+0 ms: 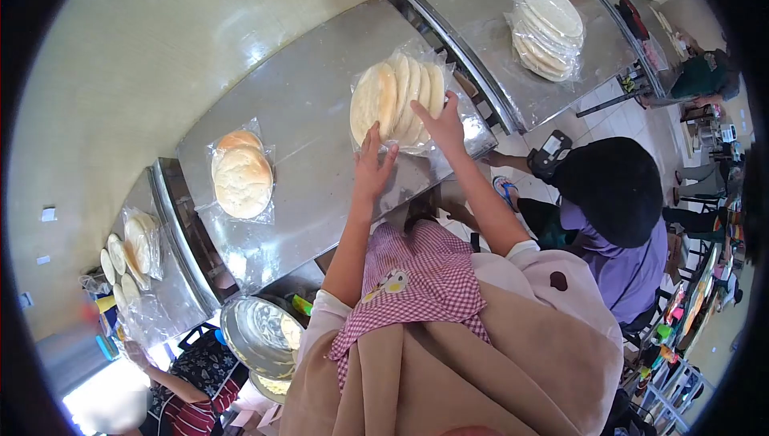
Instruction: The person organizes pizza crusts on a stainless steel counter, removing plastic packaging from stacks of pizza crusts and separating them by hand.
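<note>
A row of round, pale flatbreads (374, 104) leans overlapped on the steel table in front of me, with clear plastic around and between them. My left hand (373, 165) rests at the near left edge of this row, its fingers stretched out and touching the front bread and plastic. At the right end, my right hand (443, 125) has its thumb and fingers on either side of the last breads, gripping their near edge. Farther left on the same table lies a smaller pile of browned flatbreads (243, 182) on plastic sheets.
Another wrapped bread stack (549, 28) sits on the table to the right, across a gap. More breads (132, 252) lie on the left table. A metal bowl (256, 336) stands below the table edge. A person in a black cap (613, 188) is close on my right.
</note>
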Demonstrator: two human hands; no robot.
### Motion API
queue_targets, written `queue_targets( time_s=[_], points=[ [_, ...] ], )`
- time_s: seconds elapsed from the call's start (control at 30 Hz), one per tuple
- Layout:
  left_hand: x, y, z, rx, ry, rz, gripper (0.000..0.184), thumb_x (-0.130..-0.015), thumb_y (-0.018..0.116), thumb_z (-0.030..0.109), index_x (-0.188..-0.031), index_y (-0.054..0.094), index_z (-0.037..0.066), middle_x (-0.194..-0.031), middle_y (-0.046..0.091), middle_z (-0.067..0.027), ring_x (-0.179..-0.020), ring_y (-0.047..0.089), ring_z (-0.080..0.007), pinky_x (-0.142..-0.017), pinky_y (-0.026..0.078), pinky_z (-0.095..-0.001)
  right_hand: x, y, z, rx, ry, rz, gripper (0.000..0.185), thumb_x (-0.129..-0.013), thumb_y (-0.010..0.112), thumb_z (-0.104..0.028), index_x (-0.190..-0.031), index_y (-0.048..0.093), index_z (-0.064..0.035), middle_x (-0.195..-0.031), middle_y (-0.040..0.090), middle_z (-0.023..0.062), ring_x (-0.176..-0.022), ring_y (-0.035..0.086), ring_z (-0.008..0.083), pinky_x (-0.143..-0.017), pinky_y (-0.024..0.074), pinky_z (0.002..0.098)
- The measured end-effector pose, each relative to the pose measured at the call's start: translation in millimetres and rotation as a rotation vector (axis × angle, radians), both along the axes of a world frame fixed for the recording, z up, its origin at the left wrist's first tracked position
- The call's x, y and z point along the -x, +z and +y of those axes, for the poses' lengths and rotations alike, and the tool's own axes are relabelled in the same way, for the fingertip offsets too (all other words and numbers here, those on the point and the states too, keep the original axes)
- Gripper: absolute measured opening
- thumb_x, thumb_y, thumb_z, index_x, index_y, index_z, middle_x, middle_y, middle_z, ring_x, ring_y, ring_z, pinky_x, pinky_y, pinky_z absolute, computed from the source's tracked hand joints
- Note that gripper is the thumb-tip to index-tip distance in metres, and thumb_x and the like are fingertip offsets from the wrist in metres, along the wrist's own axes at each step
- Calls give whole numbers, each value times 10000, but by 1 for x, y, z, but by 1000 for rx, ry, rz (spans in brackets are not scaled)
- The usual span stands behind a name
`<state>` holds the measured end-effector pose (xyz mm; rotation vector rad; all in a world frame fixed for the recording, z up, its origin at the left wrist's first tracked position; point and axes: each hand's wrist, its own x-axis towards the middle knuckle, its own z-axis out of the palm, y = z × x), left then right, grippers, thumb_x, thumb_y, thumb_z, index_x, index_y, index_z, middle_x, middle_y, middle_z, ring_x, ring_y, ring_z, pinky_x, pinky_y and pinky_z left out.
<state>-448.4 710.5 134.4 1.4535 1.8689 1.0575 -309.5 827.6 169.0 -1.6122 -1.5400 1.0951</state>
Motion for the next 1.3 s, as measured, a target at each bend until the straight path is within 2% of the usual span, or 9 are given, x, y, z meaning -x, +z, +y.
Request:
queue_targets(
  time_s=[0.23, 0.43, 0.5, 0.57, 0.7, 0.77, 0.87, 1.07, 1.3],
  points=[
    [1, -6, -12, 62, -28, -45, 553, -931, 307, 470, -1401, 247, 185, -1424, 267, -176, -1296, 238, -425, -1042, 151, -561, 1, 2, 1, -58, -62, -64, 1036, -603, 763, -473, -1331, 200, 5, -1226, 465, 240, -1095, 506, 356, -912, 400, 395],
    [-13, -16, -15, -12, -124, -33, 526, -933, 325, 449, -1380, 306, 172, -1419, 262, -196, -1286, 246, -434, -1053, 159, -531, -27, -92, 4, -88, -382, 272, 1097, -607, 800, -400, -1367, 129, 18, -1282, 400, 225, -1146, 453, 314, -973, 359, 367],
    [-16, -17, -25, -21, -114, 45, 536, -922, 371, 420, -1382, 299, 155, -1417, 255, -209, -1288, 238, -434, -1055, 162, -524, -40, -85, -18, 179, -495, 441, 1066, -630, 793, -376, -1363, 133, 26, -1291, 389, 212, -1166, 424, 293, -983, 352, 356],
    [-15, 0, -43, 46, -37, 196, 572, -903, 438, 380, -1392, 272, 135, -1415, 239, -231, -1291, 224, -437, -1056, 165, -522, -57, -111, -35, 257, -392, 536, 879, -714, 734, -308, -1346, 218, 18, -1333, 342, 205, -1208, 376, 285, -1011, 312, 351],
    [57, -45, -91, -44, 449, 450, 703, -820, 554, 275, -1406, 205, 105, -1395, 202, -301, -1288, 203, -462, -1057, 164, -523, -73, -101, -89, 13, -336, 171, 719, -769, 661, -208, -1342, 273, -12, -1348, 295, 196, -1228, 315, 297, -1039, 234, 388],
    [106, -61, -122, 71, 701, 451, 770, -780, 594, 231, -1411, 174, 97, -1381, 210, -320, -1270, 222, -478, -1053, 179, -521, -79, -93, -116, -60, -284, 152, 624, -803, 601, -111, -1337, 288, -37, -1293, 339, 164, -1163, 377, 250, -966, 335, 341],
    [162, -60, -158, 129, 901, 460, 828, -748, 631, 198, -1405, 149, 50, -1354, 259, -326, -1225, 308, -469, -1026, 251, -506, -92, -105, -149, -107, -124, 215, 566, -820, 561, -95, -1325, 313, -41, -1265, 383, 159, -1099, 428, 242, -973, 321, 345],
    [225, -93, -172, -256, 1486, -719, 749, -794, 618, 208, -1359, 184, -22, -1278, 377, -286, -1135, 449, -345, -939, 373, -468, -93, -114, -184, 374, 137, 347, 407, -830, 519, -85, -1228, 446, -128, -1129, 491, 57, -1018, 470, 133, -733, 438, 252],
    [241, -63, -150, -607, 1107, -1328, 672, -909, 385, 429, -1415, 45, 146, -1261, 422, -239, -1155, 475, -288, -956, 372, -371, -88, -125, -182, 626, 339, 296, 294, -854, 508, -82, -1142, 519, -143, -1026, 543, 37, -763, 572, 121, -595, 458, 238]
  ],
)
